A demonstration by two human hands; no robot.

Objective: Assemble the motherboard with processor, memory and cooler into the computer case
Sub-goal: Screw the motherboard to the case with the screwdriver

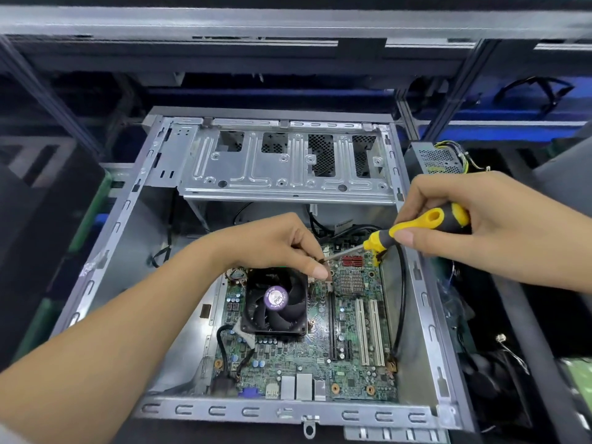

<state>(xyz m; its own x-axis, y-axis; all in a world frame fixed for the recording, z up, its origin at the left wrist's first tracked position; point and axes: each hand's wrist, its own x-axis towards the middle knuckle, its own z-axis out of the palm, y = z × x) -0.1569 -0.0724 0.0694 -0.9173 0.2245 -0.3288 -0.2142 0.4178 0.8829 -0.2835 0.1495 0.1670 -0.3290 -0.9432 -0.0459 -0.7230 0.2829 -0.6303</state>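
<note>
The green motherboard (355, 341) lies flat inside the open grey computer case (134, 200). A black cooler fan (275, 302) with a purple hub label sits on its left half. My right hand (487, 225) grips a yellow-and-black screwdriver (419, 224), whose metal shaft slants down to the left. My left hand (282, 245) hovers over the board beside the fan and pinches something small and dark, seemingly a screw, at the screwdriver's tip (325, 258). White expansion slots (368, 328) and a small silver heatsink (351, 281) lie right of the fan.
A metal drive cage (285, 168) spans the far half of the case. A black cable (402, 299) loops along the board's right edge. A power supply with coloured wires (442, 158) sits outside at the right. Dark bins flank the case.
</note>
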